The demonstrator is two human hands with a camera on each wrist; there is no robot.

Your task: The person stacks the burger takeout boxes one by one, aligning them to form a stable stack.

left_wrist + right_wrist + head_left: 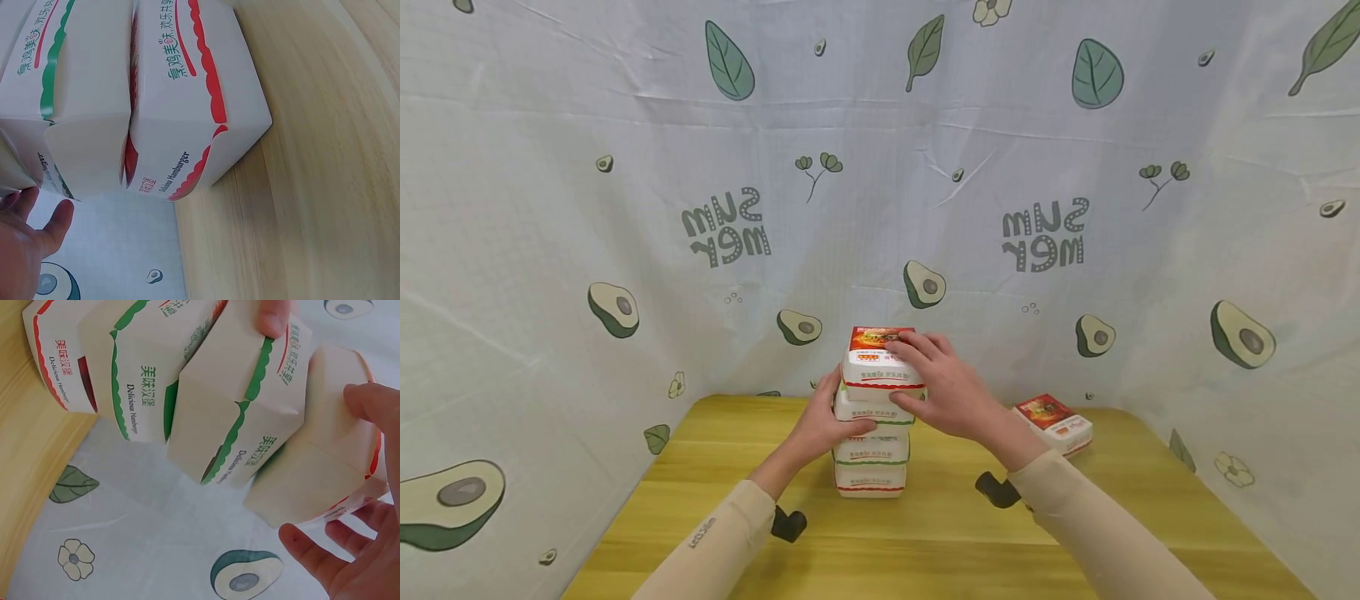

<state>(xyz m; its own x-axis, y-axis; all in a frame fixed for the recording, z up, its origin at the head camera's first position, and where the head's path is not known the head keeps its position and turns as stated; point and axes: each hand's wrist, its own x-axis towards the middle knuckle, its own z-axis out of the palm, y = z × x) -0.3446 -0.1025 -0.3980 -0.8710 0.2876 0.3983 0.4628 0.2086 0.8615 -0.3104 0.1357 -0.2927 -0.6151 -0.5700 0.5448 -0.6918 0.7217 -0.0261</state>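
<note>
Several white hamburger boxes stand stacked on the table, their sides slightly out of line. The top hamburger box [880, 367] has a red printed lid and red scalloped trim. My right hand [951, 387] holds it at its right side, thumb at the front and fingers over the lid's edge. Just below, my left hand [816, 425] grips the green-trimmed second box [240, 406], with its thumb across the front. Under that come another green-trimmed box [140, 381] and a red-trimmed bottom box [194, 81], which rests on the wood.
Another hamburger box [1056, 423] with a red lid lies on the table to the right, behind my right forearm. The yellow wooden table [895, 567] meets a white avocado-print curtain [880, 208] at the back and sides. Dark wrist mounts [788, 525] hang beneath both forearms.
</note>
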